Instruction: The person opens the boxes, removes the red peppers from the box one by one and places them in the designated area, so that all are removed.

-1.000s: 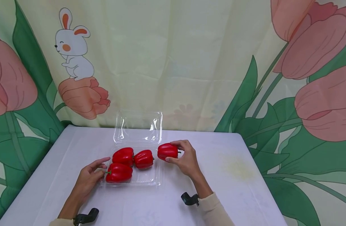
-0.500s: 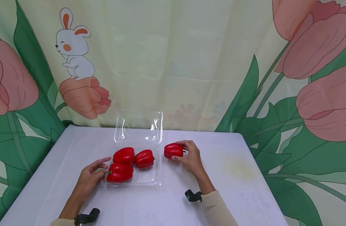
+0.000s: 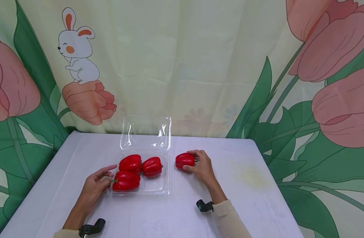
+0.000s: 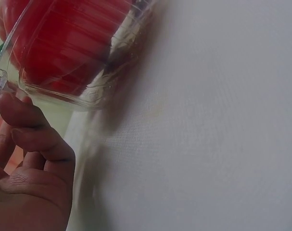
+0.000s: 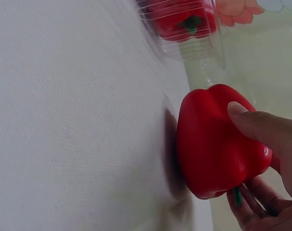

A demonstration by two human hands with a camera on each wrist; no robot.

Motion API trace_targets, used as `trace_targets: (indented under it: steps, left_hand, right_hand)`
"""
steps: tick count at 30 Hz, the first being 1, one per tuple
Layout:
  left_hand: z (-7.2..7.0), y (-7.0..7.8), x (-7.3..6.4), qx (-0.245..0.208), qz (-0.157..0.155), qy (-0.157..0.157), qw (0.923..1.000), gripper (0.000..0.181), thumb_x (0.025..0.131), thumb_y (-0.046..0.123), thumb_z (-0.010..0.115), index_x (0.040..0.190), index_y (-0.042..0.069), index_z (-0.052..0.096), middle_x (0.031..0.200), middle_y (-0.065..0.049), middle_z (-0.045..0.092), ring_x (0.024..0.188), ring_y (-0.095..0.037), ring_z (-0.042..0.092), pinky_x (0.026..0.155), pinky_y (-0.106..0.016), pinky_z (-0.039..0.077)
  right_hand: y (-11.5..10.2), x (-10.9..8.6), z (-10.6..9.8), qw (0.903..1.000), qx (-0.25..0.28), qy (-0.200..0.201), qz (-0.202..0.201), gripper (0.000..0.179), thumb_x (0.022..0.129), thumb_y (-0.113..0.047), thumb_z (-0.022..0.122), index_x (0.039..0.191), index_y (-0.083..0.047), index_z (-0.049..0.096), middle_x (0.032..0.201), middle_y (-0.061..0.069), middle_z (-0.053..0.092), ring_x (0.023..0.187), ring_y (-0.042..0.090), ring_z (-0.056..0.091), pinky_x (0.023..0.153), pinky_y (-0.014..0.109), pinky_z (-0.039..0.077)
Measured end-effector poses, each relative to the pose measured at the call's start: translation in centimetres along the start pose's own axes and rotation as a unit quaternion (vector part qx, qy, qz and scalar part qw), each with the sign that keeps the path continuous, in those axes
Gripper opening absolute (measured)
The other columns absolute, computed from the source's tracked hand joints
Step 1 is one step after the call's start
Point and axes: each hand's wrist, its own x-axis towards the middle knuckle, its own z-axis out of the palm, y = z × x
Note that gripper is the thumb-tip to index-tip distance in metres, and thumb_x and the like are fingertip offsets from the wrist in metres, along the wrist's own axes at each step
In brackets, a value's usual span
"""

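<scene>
My right hand [image 3: 203, 167] holds a red bell pepper [image 3: 184, 160] by its stem end, just right of the clear plastic container. In the right wrist view the thumb presses one side of this pepper [image 5: 218, 139], and fingers lie near its green stem. It is at or very close to the tabletop; contact is unclear. My left hand [image 3: 94, 186] is at the container's left edge. In the left wrist view its fingertips pinch the container's rim [image 4: 21, 82]. Inside the clear container [image 3: 153, 188] lie three red bell peppers: back left [image 3: 130, 164], front left [image 3: 126, 181] and right [image 3: 152, 167].
The container's clear lid [image 3: 145, 134] stands raised at the back, near the table's far edge. A white cloth covers the table [image 3: 229, 185]. Behind it hangs a curtain [image 3: 182, 66] printed with tulips and a rabbit.
My right hand has carried the bell pepper rightward, away from the container's right edge, then slightly down toward the table. The left hand and the container have stayed in place.
</scene>
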Motion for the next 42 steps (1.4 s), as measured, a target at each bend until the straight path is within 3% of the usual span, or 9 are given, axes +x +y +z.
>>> trace_targets:
  steps: [13,18,24,33,42]
  left_hand:
    - [0.1,0.4,-0.2,0.001,-0.006,-0.001,1.0,0.063,0.097,0.014,0.073,0.157,0.016,0.052,0.117,0.007,0.063,0.087,-0.016,0.065,0.078,-0.022,0.06]
    - [0.1,0.4,-0.2,0.001,-0.006,-0.001,1.0,0.063,0.097,0.013,0.072,0.157,0.016,0.052,0.116,0.006,0.063,0.086,-0.016,0.065,0.078,-0.022,0.06]
    - [0.1,0.3,-0.2,0.0,-0.008,0.0,1.0,0.062,0.097,0.012,0.072,0.156,0.016,0.053,0.115,0.006,0.063,0.084,-0.016,0.064,0.077,-0.023,0.06]
    - [0.0,0.0,-0.1,-0.003,-0.003,0.0,1.0,0.063,0.096,0.015,0.075,0.155,0.016,0.053,0.114,0.009,0.064,0.085,-0.016,0.065,0.077,-0.023,0.06]
    - [0.0,0.1,-0.1,0.0,-0.006,0.003,1.0,0.064,0.096,0.016,0.076,0.156,0.018,0.053,0.115,0.007,0.064,0.086,-0.016,0.065,0.077,-0.023,0.06]
  right_hand:
    - [-0.2,-0.3,0.0,0.9996,-0.026,-0.004,-0.015,0.07,0.072,-0.014,0.097,0.136,-0.023,0.069,0.138,0.009,0.062,0.132,0.032,0.058,0.096,0.052,0.062]
    - [-1.2,-0.4,-0.1,0.9987,-0.036,0.012,-0.034,0.072,0.072,-0.018,0.098,0.138,-0.026,0.068,0.143,0.009,0.061,0.137,0.032,0.054,0.096,0.054,0.062]
    - [-3.2,-0.6,0.2,0.9987,-0.004,0.004,-0.051,0.077,0.071,-0.022,0.098,0.14,-0.031,0.066,0.146,0.003,0.059,0.139,0.027,0.053,0.095,0.051,0.063]
    - [-5.5,-1.1,2.0,0.9943,0.031,-0.022,-0.1,0.083,0.071,-0.027,0.098,0.145,-0.035,0.061,0.147,0.004,0.057,0.139,0.038,0.054,0.093,0.057,0.063]
    - [-6.9,-1.4,4.2,0.988,0.014,-0.05,-0.146,0.084,0.073,-0.03,0.097,0.147,-0.033,0.06,0.148,0.0,0.058,0.14,0.022,0.052,0.1,0.053,0.06]
